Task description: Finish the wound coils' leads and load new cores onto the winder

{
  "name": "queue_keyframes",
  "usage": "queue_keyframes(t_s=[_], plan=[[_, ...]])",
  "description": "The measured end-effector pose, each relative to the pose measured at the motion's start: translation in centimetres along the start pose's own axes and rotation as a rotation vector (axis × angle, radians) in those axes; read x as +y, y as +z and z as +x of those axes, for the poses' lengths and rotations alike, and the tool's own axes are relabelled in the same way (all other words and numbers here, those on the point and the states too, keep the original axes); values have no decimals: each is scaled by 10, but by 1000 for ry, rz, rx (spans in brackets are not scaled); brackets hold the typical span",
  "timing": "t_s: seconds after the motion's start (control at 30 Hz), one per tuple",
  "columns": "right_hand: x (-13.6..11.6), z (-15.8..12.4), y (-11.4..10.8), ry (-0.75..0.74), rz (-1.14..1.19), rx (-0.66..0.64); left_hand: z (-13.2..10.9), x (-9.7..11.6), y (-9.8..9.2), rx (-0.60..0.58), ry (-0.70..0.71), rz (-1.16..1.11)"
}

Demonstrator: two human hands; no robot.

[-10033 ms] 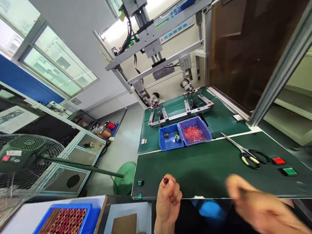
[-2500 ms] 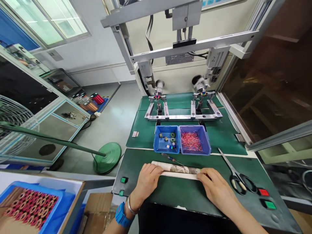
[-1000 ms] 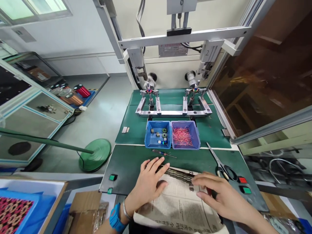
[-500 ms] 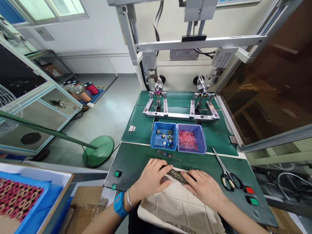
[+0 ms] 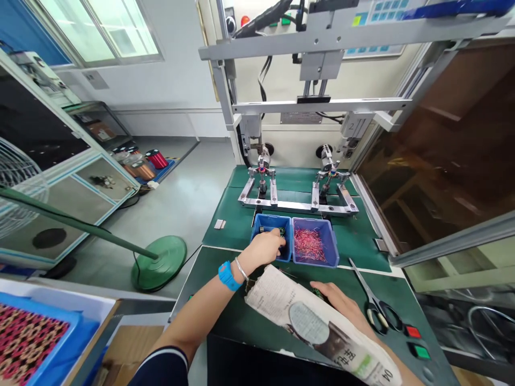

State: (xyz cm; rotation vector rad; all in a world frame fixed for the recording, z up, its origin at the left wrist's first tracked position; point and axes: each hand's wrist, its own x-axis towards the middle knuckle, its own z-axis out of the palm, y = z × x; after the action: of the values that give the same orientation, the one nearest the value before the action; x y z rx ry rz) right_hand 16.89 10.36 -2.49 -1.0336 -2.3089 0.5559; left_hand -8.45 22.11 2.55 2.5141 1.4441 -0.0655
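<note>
My left hand (image 5: 265, 248) reaches into the blue bin (image 5: 254, 239) from its near side, fingers bent down together; what they pinch is hidden. Small green-edged metal cores (image 5: 282, 232) lie beside the fingertips. A folded newspaper bundle (image 5: 298, 316) slants across the front of the green table, its printed side up. My right hand (image 5: 341, 300) grips the bundle's right side, partly covered by the paper, with a small green piece (image 5: 318, 294) beside its fingers. To the right of the blue bin is a purple bin (image 5: 336, 246) of red and white wire bits.
Scissors (image 5: 372, 300) lie at the right, near a red button (image 5: 412, 332) and a green button (image 5: 420, 351). Behind the bins stands a metal fixture (image 5: 295, 206) with two clamping heads. A green fan base (image 5: 161, 262) is on the floor at the left.
My left hand has left the newspaper and moved forward into the blue bin. The newspaper, spread under both hands with rows of cores showing, is now a narrow bundle tilted to the right.
</note>
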Motion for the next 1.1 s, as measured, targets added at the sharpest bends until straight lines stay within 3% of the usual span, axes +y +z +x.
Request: queue_keyframes(t_s=[0.17,0.33,0.5,0.6,0.8,1.1], plan=[[-19,29,-11,49,118,105,2,-5,3,-35,21,15],[-34,97,-19,80,213,191,0,-6,6,-7,61,-7],[-20,178,9,232,313,313,7,-7,12,-2,105,-27],[-5,209,30,273,363,341,10,-8,12,-26,81,-21],[11,228,42,265,370,279,2,-9,6,-16,30,-62],[0,228,23,195,164,-15,-6,-12,2,-5,-8,-85]])
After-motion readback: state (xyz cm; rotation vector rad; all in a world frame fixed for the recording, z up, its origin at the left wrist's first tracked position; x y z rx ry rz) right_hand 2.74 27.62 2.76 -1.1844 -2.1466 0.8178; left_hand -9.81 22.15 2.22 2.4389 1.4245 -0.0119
